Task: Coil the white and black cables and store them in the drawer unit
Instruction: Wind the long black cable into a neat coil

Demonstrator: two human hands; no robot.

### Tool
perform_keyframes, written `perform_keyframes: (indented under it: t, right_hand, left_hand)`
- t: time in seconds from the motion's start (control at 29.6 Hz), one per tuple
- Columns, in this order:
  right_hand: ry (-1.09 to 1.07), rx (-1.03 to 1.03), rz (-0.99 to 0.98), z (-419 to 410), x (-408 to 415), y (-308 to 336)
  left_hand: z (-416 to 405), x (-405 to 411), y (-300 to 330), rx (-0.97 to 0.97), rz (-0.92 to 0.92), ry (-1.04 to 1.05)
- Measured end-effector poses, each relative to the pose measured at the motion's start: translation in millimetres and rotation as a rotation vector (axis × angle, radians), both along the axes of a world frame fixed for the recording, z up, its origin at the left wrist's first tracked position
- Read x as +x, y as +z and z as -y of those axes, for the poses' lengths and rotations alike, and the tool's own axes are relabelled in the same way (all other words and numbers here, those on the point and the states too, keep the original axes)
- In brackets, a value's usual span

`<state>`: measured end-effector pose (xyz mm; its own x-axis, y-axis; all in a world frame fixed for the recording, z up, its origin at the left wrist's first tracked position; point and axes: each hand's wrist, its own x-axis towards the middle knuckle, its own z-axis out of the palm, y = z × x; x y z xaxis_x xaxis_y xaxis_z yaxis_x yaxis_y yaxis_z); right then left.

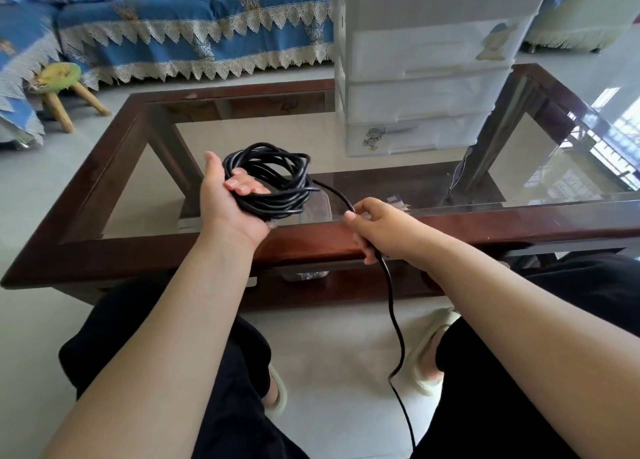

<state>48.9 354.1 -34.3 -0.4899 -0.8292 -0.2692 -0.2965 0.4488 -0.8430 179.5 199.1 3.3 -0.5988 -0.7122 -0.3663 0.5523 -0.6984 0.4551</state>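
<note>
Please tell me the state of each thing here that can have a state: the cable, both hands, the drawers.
black cable: mostly coiled; a loose tail runs down to the floor.
left hand: holds the coil, fingers curled through it.
right hand: grips the loose stretch of the cable.
drawer unit: stands on the glass table; the visible front drawers are closed.
white cable: not in view.

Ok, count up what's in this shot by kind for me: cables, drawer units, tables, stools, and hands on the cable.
Black cable: 1, partly coiled in the left hand, its loose end running through the right hand
White cable: 0 in view
Drawer unit: 1
Glass-topped table: 1
Stool: 1
Hands on the cable: 2
Total: 6
</note>
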Motion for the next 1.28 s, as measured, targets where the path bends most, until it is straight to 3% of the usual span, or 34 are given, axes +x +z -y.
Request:
perform_keyframes:
  t: [0.1, 0.2, 0.34, 0.44, 0.81, 1.01, 1.11, 1.28]
  right_hand:
    - [0.114, 0.131, -0.082, -3.9, 5.0, 0.0]
    - [0.065, 0.084, -0.121, -4.1, 12.7, -1.1]
    - [0.066, 0.075, -0.545, -4.5, 23.0, 3.3]
    - [0.108, 0.089, -0.710, -6.6, 26.7, 10.8]
    - [0.421, 0.040, -0.880, 6.9, 47.1, 26.5]
    - [0.468, -0.114, -1.102, 14.4, 37.2, 35.9]
    - [0.474, -0.210, -1.107, 16.1, 38.5, 38.4]
    - [0.434, -0.388, -0.991, 14.5, 44.9, 50.0]
  left_hand:
    - [19.3, 7.6, 0.9, -0.010, -0.016, 0.138]
    - [28.0, 11.4, 3.2, -0.042, 0.037, 0.237]
    - [18.2, 5.5, 3.3, -0.087, 0.090, 0.279]
    - [13.2, 1.6, 3.2, -0.189, 0.192, 0.261]
    - [-16.3, -12.1, -6.4, -0.720, 0.568, 0.265]
    - [-25.0, -14.4, -14.2, -1.107, 0.774, -0.083]
    - [-25.9, -13.6, -13.3, -1.155, 0.846, -0.320]
    - [-24.9, -6.3, -4.1, -1.164, 0.779, -0.667]
